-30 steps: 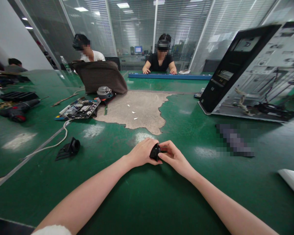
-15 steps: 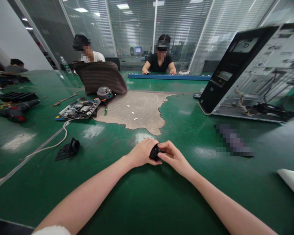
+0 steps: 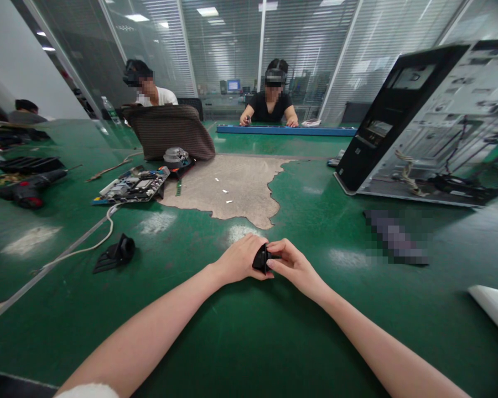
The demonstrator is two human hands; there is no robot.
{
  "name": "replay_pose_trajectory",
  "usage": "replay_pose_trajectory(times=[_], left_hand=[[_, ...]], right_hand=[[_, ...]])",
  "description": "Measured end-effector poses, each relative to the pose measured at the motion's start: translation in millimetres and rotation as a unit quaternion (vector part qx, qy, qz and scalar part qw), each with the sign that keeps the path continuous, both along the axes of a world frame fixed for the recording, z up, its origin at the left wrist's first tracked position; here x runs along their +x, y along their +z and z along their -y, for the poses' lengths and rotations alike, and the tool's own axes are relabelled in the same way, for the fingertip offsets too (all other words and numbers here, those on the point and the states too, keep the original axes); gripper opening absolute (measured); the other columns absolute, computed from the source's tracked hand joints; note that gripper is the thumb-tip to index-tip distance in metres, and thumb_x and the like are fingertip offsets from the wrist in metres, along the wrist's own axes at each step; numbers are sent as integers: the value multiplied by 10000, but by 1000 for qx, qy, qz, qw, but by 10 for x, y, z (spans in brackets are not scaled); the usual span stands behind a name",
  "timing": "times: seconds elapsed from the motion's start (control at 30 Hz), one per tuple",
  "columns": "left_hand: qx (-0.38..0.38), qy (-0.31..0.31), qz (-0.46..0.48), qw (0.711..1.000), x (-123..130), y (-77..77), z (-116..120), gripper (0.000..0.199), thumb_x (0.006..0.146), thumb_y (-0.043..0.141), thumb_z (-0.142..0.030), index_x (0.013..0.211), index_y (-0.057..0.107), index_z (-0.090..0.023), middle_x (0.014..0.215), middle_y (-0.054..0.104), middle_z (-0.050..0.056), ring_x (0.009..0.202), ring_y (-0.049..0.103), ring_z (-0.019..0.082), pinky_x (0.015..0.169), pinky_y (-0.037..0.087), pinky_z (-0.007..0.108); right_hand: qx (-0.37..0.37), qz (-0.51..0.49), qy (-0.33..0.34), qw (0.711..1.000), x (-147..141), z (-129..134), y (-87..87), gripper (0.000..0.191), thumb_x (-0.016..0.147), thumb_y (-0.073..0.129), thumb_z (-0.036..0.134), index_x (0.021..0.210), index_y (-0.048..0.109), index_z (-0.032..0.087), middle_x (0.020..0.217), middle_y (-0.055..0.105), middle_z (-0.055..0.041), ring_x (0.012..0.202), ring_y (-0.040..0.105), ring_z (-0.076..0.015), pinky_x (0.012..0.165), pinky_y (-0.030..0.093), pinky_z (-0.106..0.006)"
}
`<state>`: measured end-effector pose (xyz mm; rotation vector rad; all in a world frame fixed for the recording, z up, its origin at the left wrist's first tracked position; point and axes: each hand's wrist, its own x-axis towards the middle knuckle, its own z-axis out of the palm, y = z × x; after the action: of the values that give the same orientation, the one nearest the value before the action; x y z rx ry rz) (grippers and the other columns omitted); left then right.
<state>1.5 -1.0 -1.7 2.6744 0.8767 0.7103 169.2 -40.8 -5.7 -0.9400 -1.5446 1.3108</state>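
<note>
So, a small black plastic part point(image 3: 259, 258) sits right in the fingers: the left hand point(image 3: 244, 257) is curled around it, and the right hand point(image 3: 289, 260) pinches its near-right edge between thumb and fingertips. The hands cover a good chunk of it, so its full shape is hard to read.

Left of the fingers lies a similar-looking black bracket point(image 3: 116, 254), flat at one end with a round tubular bit at the other. Farther left and away there's a loose white cable point(image 3: 110, 226), a crowded circuit board point(image 3: 135, 183) and a dark cordless drill point(image 3: 31, 188) with a red accent. Beyond the board, a brown striped fabric piece point(image 3: 170, 130) slants up and hides part of the co-worker in white point(image 3: 164, 95).

Straight ahead of the fingers, the glossy green tabletop point(image 3: 249, 342) gives way to a ragged-edged, matte tan patch point(image 3: 244, 177) with tiny white scraps point(image 3: 225, 191) on it. Past that, a long blue bar point(image 3: 286, 130) lies in front of the co-worker in black point(image 3: 271, 105).

Off to the right and farther away, a boxy computer tower point(image 3: 398, 121), black front and bare metal side, blocks the table behind it. Nearer, right of the fingers, lies a dark pixelated object point(image 3: 394, 235).
</note>
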Motion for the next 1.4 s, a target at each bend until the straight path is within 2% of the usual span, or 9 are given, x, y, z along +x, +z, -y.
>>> replay_pose_trajectory(times=[0.2, 0.37, 0.57, 0.77, 0.93, 1.07, 1.13, 1.3, 1.4], left_hand=[[-4, 4, -8, 1000, 1, -5, -5, 483, 615, 633, -441, 953, 415, -173, 889, 528, 51, 823, 491, 216, 723, 424, 332], [0, 3, -11, 1000, -6, 6, 2, 477, 615, 644, -381, 970, 404, -171, 899, 520, 52, 830, 490, 213, 729, 426, 328], [9, -3, -8, 1000, -1, -1, -5, 490, 621, 625, -466, 941, 410, -164, 874, 520, 48, 805, 484, 208, 711, 422, 318], [-1, -2, -10, 1000, -8, -10, -9, 496, 615, 639, -434, 964, 409, -167, 902, 525, 48, 826, 482, 211, 726, 418, 320], [-1, 1, -14, 1000, -12, -5, -6, 487, 610, 651, -377, 970, 402, -164, 893, 520, 46, 823, 483, 205, 723, 419, 311], [8, -1, -8, 1000, -4, -11, -12, 483, 611, 638, -424, 945, 408, -161, 881, 520, 49, 811, 482, 204, 719, 418, 313], [10, -1, -6, 1000, 0, -15, -14, 496, 609, 633, -453, 943, 411, -160, 878, 521, 52, 805, 483, 205, 713, 418, 313], [1, 0, -5, 1000, 1, -12, -11, 489, 611, 638, -442, 951, 416, -169, 892, 527, 51, 818, 485, 208, 718, 417, 315], [1, 0, -8, 1000, -4, -8, -9, 495, 609, 644, -431, 957, 414, -164, 889, 527, 53, 819, 485, 210, 721, 418, 317]], right_hand=[[-31, 31, 1, 999, 10, -11, 15, 238, 754, 558, 239, 965, 451, 223, 943, 522, -26, 916, 524, -163, 785, 452, -329], [-14, 0, 31, 999, 17, 10, 30, 264, 709, 611, 205, 923, 459, 228, 936, 495, -5, 883, 523, -135, 785, 451, -294], [-9, -2, 2, 1000, 0, -10, -18, 172, 747, 570, 263, 883, 471, 222, 874, 497, -2, 870, 525, -142, 749, 457, -292], [-34, 27, 8, 999, 17, -25, -9, 253, 751, 566, 244, 973, 447, 219, 948, 528, -32, 904, 531, -162, 777, 453, -331], [-20, -2, 40, 999, 29, 1, 31, 298, 698, 626, 190, 932, 447, 230, 933, 527, -6, 878, 537, -138, 782, 448, -305], [-25, -10, 21, 999, 16, 9, 37, 199, 732, 588, 238, 891, 468, 226, 883, 523, 1, 829, 544, -132, 740, 452, -295], [-26, -5, 11, 1000, 6, 2, 32, 176, 742, 576, 257, 879, 471, 222, 871, 527, -1, 862, 540, -145, 748, 448, -300], [-41, 16, 2, 999, 10, -29, 9, 245, 739, 581, 260, 945, 454, 219, 943, 530, -22, 912, 535, -158, 797, 439, -324], [-53, 18, 31, 998, 38, -37, 6, 274, 724, 598, 255, 952, 451, 218, 940, 544, -24, 877, 550, -153, 791, 442, -331]])
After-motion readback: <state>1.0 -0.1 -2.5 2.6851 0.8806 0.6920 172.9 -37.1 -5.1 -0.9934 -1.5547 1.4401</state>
